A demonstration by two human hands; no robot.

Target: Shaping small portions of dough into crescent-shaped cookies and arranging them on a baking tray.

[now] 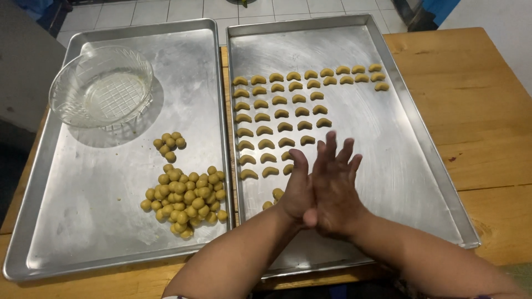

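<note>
My left hand [296,191] and my right hand [335,180] are pressed palm to palm above the near part of the right metal tray [399,166], fingers straight and slightly spread. Whatever lies between the palms is hidden. On that tray, several crescent-shaped pieces of yellow dough [282,113] sit in rows at the upper left. Two more dough pieces [275,196] lie just left of my left wrist. The left metal tray [72,199] carries a pile of small yellow dough balls [185,199] and a smaller cluster [169,144].
A clear glass bowl [101,87] rests on the far left corner of the left tray. Both trays sit on a wooden table [482,127]. White floor tiles [188,8] show beyond the table's far edge.
</note>
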